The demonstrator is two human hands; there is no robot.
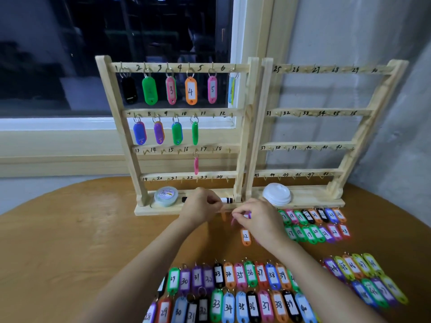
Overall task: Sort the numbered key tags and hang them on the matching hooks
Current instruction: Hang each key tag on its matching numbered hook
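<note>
Key tag [233,221] pinched by right hand [258,220], left hand [201,207] curled beside

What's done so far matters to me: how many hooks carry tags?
11, all on the left rack: six in the top row, four in the second row, one pink tag in the third. None hidden.

Forearms extended forward, left grip [202,206] and right grip [258,219] close together, fingers [242,215] curled
</note>
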